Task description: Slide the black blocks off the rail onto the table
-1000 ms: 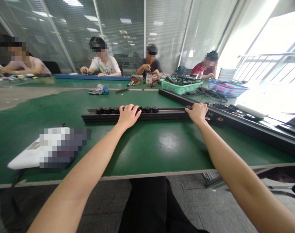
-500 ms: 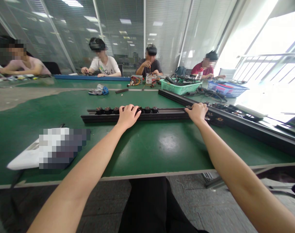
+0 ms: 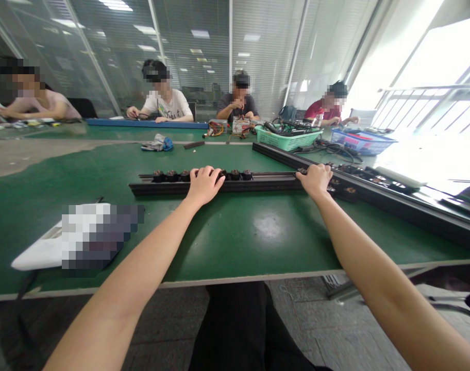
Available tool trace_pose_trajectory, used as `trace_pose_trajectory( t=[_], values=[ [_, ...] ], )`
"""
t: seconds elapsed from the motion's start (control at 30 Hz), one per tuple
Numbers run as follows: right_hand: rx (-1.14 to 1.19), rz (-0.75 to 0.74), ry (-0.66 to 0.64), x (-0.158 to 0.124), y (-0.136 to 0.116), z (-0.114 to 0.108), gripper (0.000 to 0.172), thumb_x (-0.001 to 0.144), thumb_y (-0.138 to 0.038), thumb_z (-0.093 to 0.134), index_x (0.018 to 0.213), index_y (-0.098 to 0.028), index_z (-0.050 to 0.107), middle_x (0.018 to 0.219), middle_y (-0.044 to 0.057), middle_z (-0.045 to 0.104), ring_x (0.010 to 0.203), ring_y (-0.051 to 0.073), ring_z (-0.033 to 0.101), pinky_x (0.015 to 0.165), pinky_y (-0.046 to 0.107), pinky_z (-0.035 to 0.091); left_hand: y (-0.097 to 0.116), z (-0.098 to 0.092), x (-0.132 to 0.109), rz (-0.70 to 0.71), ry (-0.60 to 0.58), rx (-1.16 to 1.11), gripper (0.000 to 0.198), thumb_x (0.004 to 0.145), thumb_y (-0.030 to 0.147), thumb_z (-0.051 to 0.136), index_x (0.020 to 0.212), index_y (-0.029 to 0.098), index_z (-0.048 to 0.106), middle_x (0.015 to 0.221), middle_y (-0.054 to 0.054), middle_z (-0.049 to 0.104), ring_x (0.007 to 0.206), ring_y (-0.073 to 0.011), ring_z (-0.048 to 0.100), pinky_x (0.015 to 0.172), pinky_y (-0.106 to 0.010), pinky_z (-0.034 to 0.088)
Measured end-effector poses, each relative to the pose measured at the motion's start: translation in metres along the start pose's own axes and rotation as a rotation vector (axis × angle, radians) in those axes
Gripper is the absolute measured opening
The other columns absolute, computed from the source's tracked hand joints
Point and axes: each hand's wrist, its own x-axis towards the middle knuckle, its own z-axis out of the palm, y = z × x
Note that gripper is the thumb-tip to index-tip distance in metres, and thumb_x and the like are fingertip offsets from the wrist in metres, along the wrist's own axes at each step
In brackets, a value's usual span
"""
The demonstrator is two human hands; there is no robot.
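Observation:
A long black rail point(image 3: 161, 189) lies across the green table in front of me, with a row of round black socket-like modules point(image 3: 171, 176) along its channel. My left hand point(image 3: 206, 184) is closed over the middle of this row, its fingers curled across the tops and hiding the modules beneath. Farther right, at the rail's other end, my right hand point(image 3: 316, 180) is closed, thumb and fingers around a small dark module point(image 3: 302, 171) in the channel. Beyond this hand, a second, longer black rail point(image 3: 397, 198) runs diagonally, more modules lying around it.
A green basket point(image 3: 289, 139) of cables and a blue basket point(image 3: 361, 141) stand at the back right. Grey and blue gloves point(image 3: 157, 143) lie near the middle. A white and dark item point(image 3: 80, 234), partly blurred, is at the left front. Several people sit across the table.
My right hand has shifted very slightly to the right along the rail, the small dark module with it. My left hand stays where it was.

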Motion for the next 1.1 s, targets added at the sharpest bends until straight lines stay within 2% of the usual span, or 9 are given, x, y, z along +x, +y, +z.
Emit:
trace_pose_trajectory(
  t=[0.5,0.83,1.1],
  values=[
    [-0.026,-0.002,-0.006,-0.0011,0.0015,-0.0010,0.045,0.093,-0.044,0.060,0.109,-0.005,0.073,0.122,0.027,0.062,0.123,0.040,0.044,0.104,0.053,0.034,-0.0004,0.0006,0.0001,-0.001,0.004,-0.009,0.045,0.109,0.046,0.036,0.137,0.024,0.064,0.133,-0.015,0.064,0.124,-0.0338,0.057,0.112,-0.054,0.031],
    [-0.006,0.022,0.035,-0.0014,0.0037,-0.0005,0.048,0.094,-0.049,0.059,0.107,-0.006,0.074,0.119,0.026,0.062,0.122,0.040,0.044,0.103,0.054,0.034,0.0006,-0.0009,0.0003,-0.004,-0.004,-0.014,0.044,0.108,0.045,0.036,0.137,0.026,0.064,0.133,-0.014,0.063,0.126,-0.0335,0.055,0.113,-0.054,0.031],
    [-0.047,0.029,-0.007,0.0013,0.0051,0.0008,0.044,0.094,-0.042,0.061,0.112,-0.004,0.072,0.126,0.028,0.061,0.126,0.040,0.043,0.106,0.053,0.034,-0.0003,0.0002,0.0006,-0.001,-0.002,0.000,0.046,0.109,0.046,0.035,0.137,0.024,0.064,0.134,-0.015,0.064,0.125,-0.0338,0.056,0.112,-0.054,0.032]
  ],
)
